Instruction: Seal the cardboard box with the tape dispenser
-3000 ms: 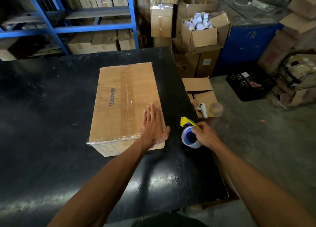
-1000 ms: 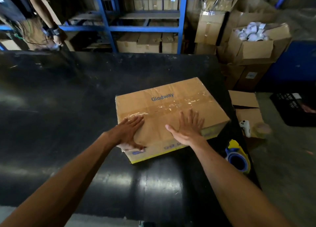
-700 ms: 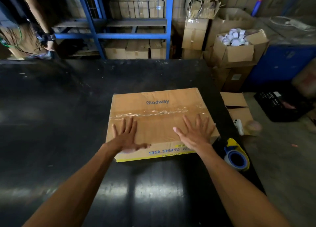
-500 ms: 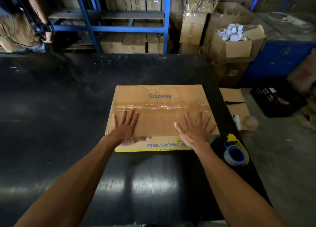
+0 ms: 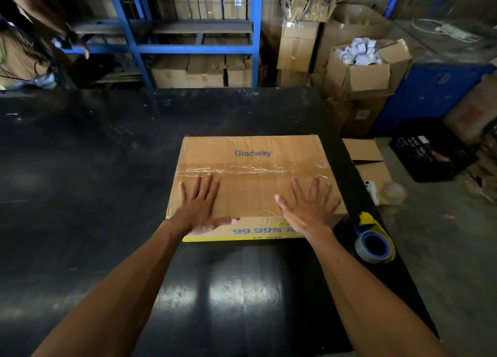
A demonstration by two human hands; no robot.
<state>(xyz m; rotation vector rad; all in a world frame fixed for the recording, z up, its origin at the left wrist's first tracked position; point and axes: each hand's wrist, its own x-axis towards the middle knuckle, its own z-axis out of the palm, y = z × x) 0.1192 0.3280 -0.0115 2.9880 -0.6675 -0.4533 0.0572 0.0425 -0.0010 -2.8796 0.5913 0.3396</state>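
A closed cardboard box (image 5: 252, 157) marked "Glodway" lies on the black table (image 5: 107, 168), with a strip of clear tape running left to right across its top. My left hand (image 5: 200, 206) lies flat on the box's near left part, fingers spread. My right hand (image 5: 309, 208) lies flat on the near right part, fingers spread too. The tape dispenser (image 5: 373, 239), yellow with a blue-cored roll, rests on the table's right edge, just right of my right wrist, and neither hand touches it.
Blue shelving (image 5: 188, 47) with cartons stands behind the table. An open carton of white rolls (image 5: 360, 63) and stacked boxes are at the back right. A black crate (image 5: 427, 155) and an open box (image 5: 368, 163) sit on the floor at right. Another person's arm (image 5: 53, 25) is at top left.
Three seconds ago my right hand held the dispenser; it put it down. Both hands turned the box so the tape runs sideways. Since half a second ago they stay flat on it.
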